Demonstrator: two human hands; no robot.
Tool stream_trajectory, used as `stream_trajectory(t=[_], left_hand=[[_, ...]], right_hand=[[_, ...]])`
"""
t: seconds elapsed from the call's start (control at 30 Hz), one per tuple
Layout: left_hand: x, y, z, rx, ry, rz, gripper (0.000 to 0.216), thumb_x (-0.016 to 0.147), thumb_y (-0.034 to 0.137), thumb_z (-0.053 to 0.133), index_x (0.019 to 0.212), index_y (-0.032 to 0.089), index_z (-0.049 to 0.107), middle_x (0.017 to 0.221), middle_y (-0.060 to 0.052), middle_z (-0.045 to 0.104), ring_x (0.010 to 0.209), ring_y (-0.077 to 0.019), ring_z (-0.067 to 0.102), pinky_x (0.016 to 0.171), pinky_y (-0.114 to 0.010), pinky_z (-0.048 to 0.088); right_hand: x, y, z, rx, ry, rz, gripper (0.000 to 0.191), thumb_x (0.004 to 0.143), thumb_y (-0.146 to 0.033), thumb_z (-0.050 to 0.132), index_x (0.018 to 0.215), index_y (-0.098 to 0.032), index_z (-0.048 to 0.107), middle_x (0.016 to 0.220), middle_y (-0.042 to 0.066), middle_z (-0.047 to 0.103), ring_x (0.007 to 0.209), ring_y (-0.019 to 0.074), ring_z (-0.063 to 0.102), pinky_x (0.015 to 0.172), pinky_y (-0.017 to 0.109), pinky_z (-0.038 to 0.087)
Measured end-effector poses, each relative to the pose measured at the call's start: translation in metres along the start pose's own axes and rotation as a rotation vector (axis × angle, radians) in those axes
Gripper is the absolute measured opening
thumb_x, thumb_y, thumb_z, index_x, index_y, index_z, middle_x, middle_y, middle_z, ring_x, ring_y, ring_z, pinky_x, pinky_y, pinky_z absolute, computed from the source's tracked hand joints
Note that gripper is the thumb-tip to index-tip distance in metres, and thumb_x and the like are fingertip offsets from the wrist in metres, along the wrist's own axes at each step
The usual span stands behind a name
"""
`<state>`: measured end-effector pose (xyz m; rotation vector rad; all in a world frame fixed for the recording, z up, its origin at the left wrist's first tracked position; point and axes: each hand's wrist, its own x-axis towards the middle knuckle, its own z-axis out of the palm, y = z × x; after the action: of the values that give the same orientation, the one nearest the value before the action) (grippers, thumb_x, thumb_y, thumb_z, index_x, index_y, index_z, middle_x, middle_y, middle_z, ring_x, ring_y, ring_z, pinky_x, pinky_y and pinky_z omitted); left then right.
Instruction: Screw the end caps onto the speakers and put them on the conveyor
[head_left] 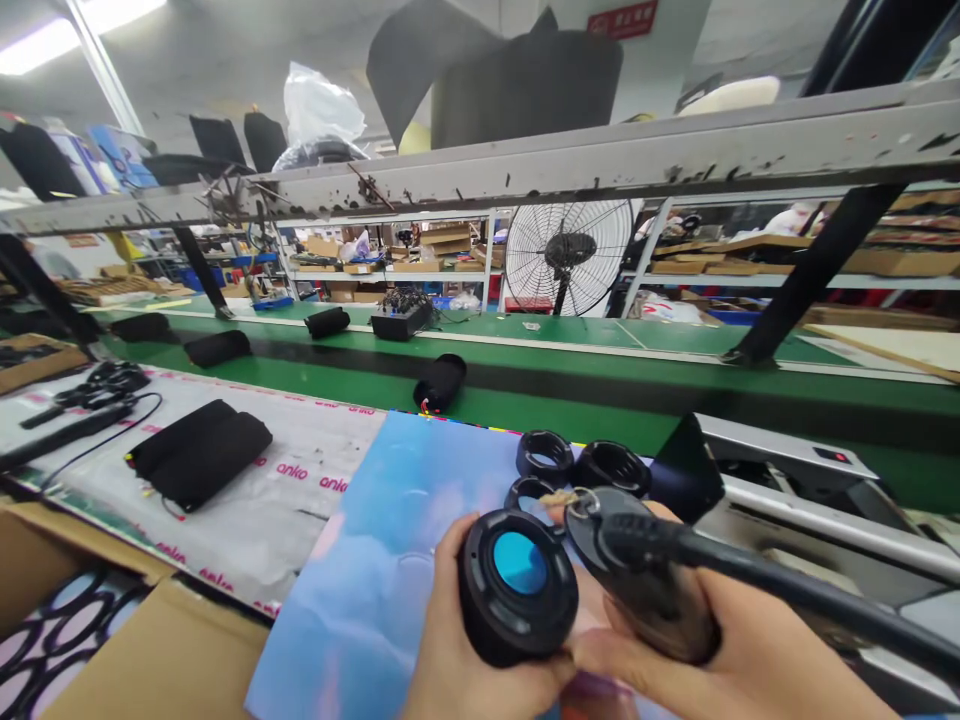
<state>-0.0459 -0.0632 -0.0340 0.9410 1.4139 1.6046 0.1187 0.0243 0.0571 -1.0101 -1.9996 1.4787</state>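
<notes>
My left hand [457, 650] is wrapped round a black round speaker part [517, 588] with a blue centre, held just above a blue sheet [390, 560]. My right hand [712, 650] grips a black tool [645, 580] with a thick cable running off to the right. The tool's tip sits at the upper right edge of the speaker part. Three black ring-shaped parts [545, 455] lie on the sheet just beyond my hands.
A green conveyor belt [570, 400] runs across, carrying black cylinders [440, 382]. A black pouch [199, 450] lies on printed plastic at the left. A cardboard box [150, 650] holds black rings at the lower left. A grey machine [795, 480] stands at the right. A fan [568, 255] stands behind.
</notes>
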Motion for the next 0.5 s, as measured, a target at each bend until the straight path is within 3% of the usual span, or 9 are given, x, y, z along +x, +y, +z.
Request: stream_trajectory(t=[0.07,0.13,0.2,0.3,0.4,0.5], left_hand=[[-0.006,0.003,-0.001,-0.089,0.002,-0.071,0.118,0.056,0.033,0.102,0.156,0.021,0.041,0.161,-0.021,0.066,0.155,-0.0451,0.058,0.128,-0.053,0.051],[-0.012,0.007,-0.004,-0.058,-0.017,-0.113,0.125,0.061,0.042,0.101,0.165,0.021,0.034,0.164,-0.021,0.063,0.156,-0.0457,0.057,0.131,-0.056,0.045],[-0.015,0.012,-0.009,-0.006,-0.066,-0.094,0.113,0.072,0.043,0.094,0.168,0.022,0.036,0.170,-0.019,0.057,0.161,-0.0444,0.049,0.136,-0.056,0.037],[-0.014,0.015,-0.020,-0.051,-0.203,-0.015,0.093,0.079,0.034,0.083,0.163,0.020,0.046,0.171,-0.017,0.055,0.167,-0.0429,0.040,0.135,-0.051,0.038],[-0.009,0.013,-0.029,-0.132,-0.273,0.039,0.090,0.078,0.029,0.084,0.159,0.019,0.047,0.166,-0.019,0.059,0.160,-0.0436,0.049,0.129,-0.050,0.044],[-0.002,0.014,-0.033,-0.180,-0.310,0.070,0.087,0.078,0.031,0.090,0.155,0.023,0.051,0.163,-0.018,0.061,0.155,-0.0434,0.054,0.128,-0.053,0.043]], right_hand=[[0.003,0.002,0.001,0.005,0.006,-0.001,0.071,0.066,-0.023,0.084,0.135,-0.030,0.071,0.135,0.004,0.079,0.084,0.0243,0.080,0.072,0.029,0.066],[0.004,0.000,0.005,-0.077,-0.012,0.008,0.071,0.062,-0.015,0.079,0.130,-0.030,0.073,0.146,0.003,0.074,0.091,0.0238,0.079,0.077,0.029,0.065],[0.002,-0.003,0.008,-0.151,0.014,0.035,0.060,0.063,-0.018,0.076,0.122,-0.030,0.074,0.120,0.001,0.082,0.090,0.0246,0.078,0.077,0.029,0.063],[-0.002,-0.004,0.005,-0.036,0.114,0.118,0.055,0.070,-0.036,0.079,0.124,-0.029,0.070,0.086,-0.001,0.079,0.081,0.0260,0.074,0.074,0.033,0.061],[-0.004,-0.002,-0.003,0.036,0.081,0.171,0.059,0.074,-0.049,0.084,0.127,-0.027,0.067,0.076,-0.001,0.073,0.074,0.0261,0.071,0.070,0.035,0.060],[-0.004,-0.004,-0.008,0.065,0.008,0.153,0.071,0.071,-0.043,0.089,0.137,-0.028,0.066,0.085,0.000,0.076,0.078,0.0264,0.073,0.074,0.036,0.061]])
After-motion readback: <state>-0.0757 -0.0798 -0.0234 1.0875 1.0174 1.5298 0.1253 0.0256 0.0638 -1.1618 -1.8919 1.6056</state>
